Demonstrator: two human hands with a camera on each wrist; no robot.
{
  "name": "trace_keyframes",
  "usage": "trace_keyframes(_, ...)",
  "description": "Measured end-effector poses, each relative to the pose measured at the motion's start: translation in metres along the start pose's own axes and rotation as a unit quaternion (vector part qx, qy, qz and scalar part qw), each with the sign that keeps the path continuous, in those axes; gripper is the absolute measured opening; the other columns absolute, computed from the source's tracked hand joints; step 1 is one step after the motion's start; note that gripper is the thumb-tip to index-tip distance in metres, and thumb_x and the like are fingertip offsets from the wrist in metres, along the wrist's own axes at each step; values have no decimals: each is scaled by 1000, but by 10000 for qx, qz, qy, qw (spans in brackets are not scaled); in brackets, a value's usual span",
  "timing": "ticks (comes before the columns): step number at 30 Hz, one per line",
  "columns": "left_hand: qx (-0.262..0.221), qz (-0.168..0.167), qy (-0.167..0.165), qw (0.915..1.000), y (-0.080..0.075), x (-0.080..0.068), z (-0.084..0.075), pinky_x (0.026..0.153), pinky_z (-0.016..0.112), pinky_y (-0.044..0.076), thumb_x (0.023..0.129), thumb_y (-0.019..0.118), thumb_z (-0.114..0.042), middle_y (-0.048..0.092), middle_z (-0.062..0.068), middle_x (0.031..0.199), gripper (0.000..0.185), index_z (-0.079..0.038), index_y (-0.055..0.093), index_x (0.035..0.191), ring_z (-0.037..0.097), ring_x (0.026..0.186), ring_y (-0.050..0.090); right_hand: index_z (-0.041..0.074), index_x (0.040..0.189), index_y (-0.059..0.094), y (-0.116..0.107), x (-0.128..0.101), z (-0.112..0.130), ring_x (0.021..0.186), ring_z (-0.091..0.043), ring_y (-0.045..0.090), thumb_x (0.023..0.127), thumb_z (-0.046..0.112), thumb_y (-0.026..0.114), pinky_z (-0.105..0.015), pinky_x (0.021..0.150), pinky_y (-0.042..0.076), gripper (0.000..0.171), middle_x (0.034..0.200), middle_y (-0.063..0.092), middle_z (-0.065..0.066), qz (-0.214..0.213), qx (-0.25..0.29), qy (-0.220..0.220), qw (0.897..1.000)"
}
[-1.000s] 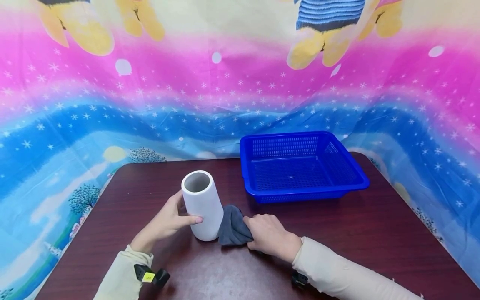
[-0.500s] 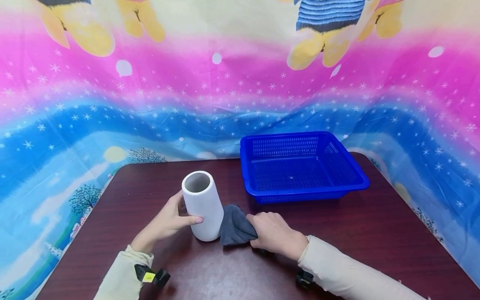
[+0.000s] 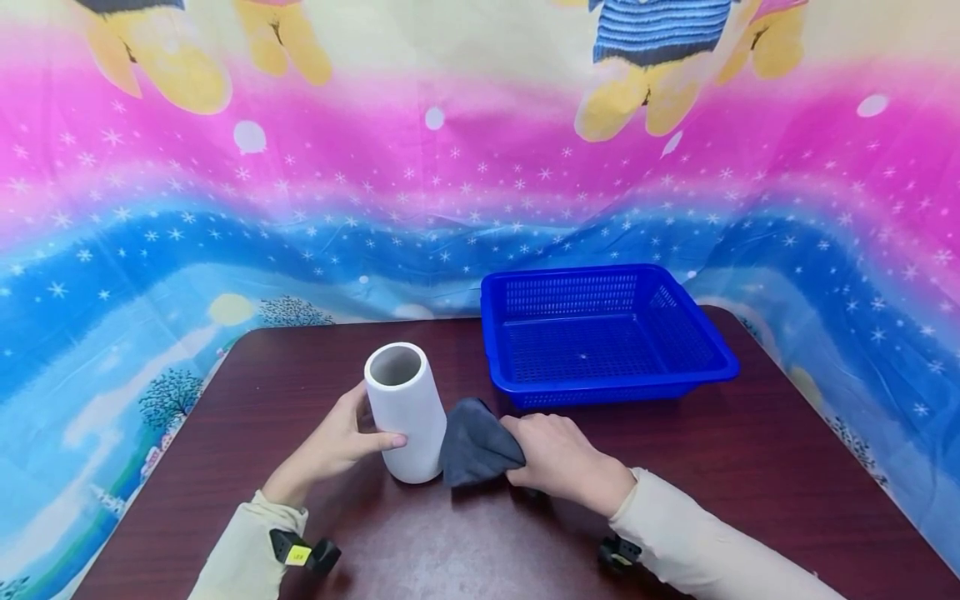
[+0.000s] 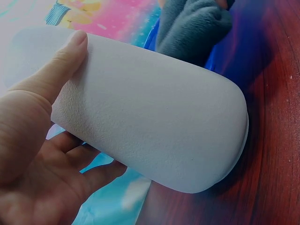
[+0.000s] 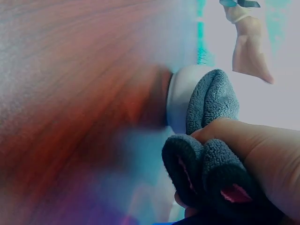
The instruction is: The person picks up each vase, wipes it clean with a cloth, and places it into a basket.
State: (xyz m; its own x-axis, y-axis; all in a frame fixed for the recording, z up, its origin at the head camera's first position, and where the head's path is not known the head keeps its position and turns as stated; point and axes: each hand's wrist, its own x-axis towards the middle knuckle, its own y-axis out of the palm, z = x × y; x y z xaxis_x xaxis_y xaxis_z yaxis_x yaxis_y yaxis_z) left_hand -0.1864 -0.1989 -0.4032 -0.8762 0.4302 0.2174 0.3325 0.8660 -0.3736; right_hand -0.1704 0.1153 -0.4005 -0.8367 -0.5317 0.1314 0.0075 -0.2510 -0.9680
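Note:
A white tapered vase [image 3: 408, 417] stands on the dark red wooden table, its round mouth facing up. My left hand [image 3: 341, 437] grips it from the left, thumb across the front; in the left wrist view the fingers [image 4: 105, 178] curl behind the vase [image 4: 154, 112]. To its right, my right hand [image 3: 562, 458] pinches a bunched grey cloth [image 3: 480, 446], whose free end lies against the vase's lower right side. Folds of the cloth [image 5: 213, 101] stick out either side of the thumb in the right wrist view, with pinkish-red showing inside two folds.
A blue perforated plastic basket [image 3: 600, 350] sits at the back right of the table [image 3: 300, 367], behind the right hand. A colourful printed curtain [image 3: 450, 183] hangs around the table's back and sides. Black wrist cameras are strapped to both sleeves.
My right hand has moved slightly to the right and up, drawing the grey cloth with it along the vase's side. The left hand and the vase stay in place.

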Motion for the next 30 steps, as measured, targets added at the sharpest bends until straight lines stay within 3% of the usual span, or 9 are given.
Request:
trace_keyframes(23, 75, -55, -17, 10000, 0, 0, 1, 86, 30, 58, 82, 83, -8, 61, 21, 131, 74, -5, 43, 145, 10, 105, 68, 24, 101, 63, -38, -3, 9, 63, -7, 50, 71, 30, 83, -26, 51, 37, 36, 73, 56, 14, -476, 154, -98, 9987)
trace_keyframes(30, 52, -46, -73, 9999, 0, -1, -2, 88, 31, 58, 82, 83, -8, 59, 17, 134, 76, -9, 42, 146, 12, 107, 68, 24, 100, 61, -49, -2, 11, 63, -7, 51, 73, 32, 82, -26, 50, 37, 35, 75, 57, 13, -588, 51, -56, 9982)
